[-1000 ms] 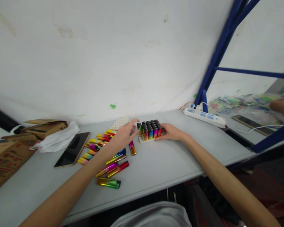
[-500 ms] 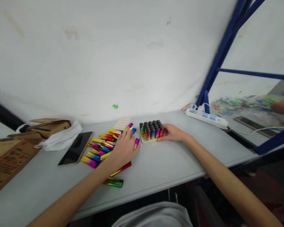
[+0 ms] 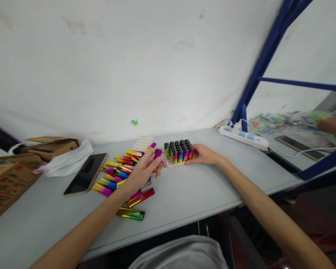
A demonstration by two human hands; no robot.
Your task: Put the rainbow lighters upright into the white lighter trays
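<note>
Between the fingers of my left hand (image 3: 145, 168) is a purple lighter (image 3: 157, 153), held tilted up beside a white tray (image 3: 169, 163). Several shiny lighters with black tops (image 3: 180, 153) stand upright in that tray. My right hand (image 3: 202, 154) grips the tray's right side, fingers against the lighters there. Left of and partly under my left hand lies a loose pile of coloured lighters (image 3: 109, 183). Nearer the table's front edge lie a red-and-gold lighter (image 3: 141, 197) and a green-and-gold lighter (image 3: 131, 213).
A second white tray (image 3: 142, 143) lies behind the pile. To the left are a phone (image 3: 86, 174), a white plastic bag (image 3: 70, 161) and cardboard boxes (image 3: 9, 186). A power strip (image 3: 243, 137) sits at the right by a blue frame (image 3: 257, 71). Another person's hand (image 3: 334, 127) shows far right.
My left hand has lifted from the pile, turned, and brought the purple lighter up close to the tray's left side. My right hand stays on the tray.
</note>
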